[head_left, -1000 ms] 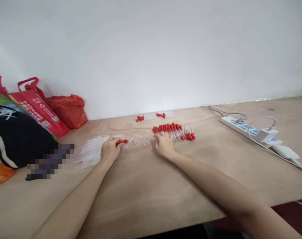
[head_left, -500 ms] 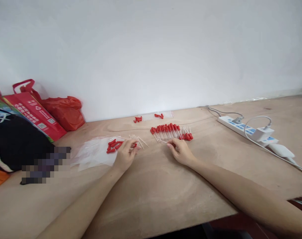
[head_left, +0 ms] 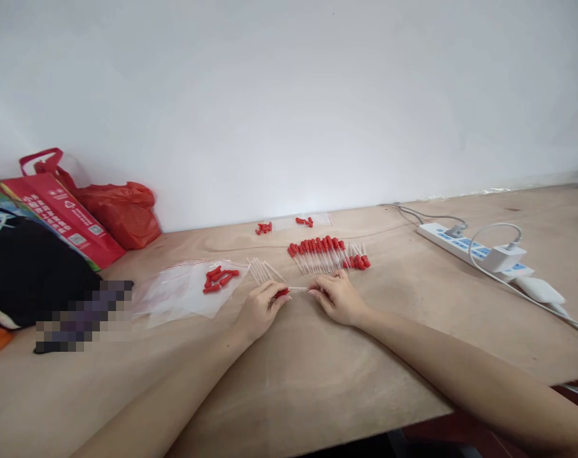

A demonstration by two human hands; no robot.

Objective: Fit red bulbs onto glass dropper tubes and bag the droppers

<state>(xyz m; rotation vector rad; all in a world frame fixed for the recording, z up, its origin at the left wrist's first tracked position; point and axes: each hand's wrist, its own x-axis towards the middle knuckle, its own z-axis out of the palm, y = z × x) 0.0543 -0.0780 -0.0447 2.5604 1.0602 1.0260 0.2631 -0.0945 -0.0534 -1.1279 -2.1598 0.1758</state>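
Between thumb and fingers, my left hand [head_left: 261, 310] pinches a small red piece [head_left: 282, 292]. A thin pale stick [head_left: 299, 289] runs from that piece to my right hand [head_left: 337, 299], which pinches its other end. Just behind my right hand lies a row of pale sticks with red tips [head_left: 320, 247], with more red tips at its right end. Several bare sticks [head_left: 266, 270] rest behind my left hand. Loose red pieces [head_left: 215, 277] lie on clear plastic bags [head_left: 174, 294] to the left.
Near the wall, small red pieces [head_left: 264, 228] lie by another clear bag [head_left: 322, 219]. A white power strip [head_left: 444, 236] with plugs and cables is at the right. Red bags [head_left: 126, 213] and a black bag [head_left: 35, 273] stand at the left. The wooden table's front edge [head_left: 388, 427] shows below.
My left hand has moved right and nearer with the red piece, which now meets the stick. My right hand has come slightly nearer with the stick.
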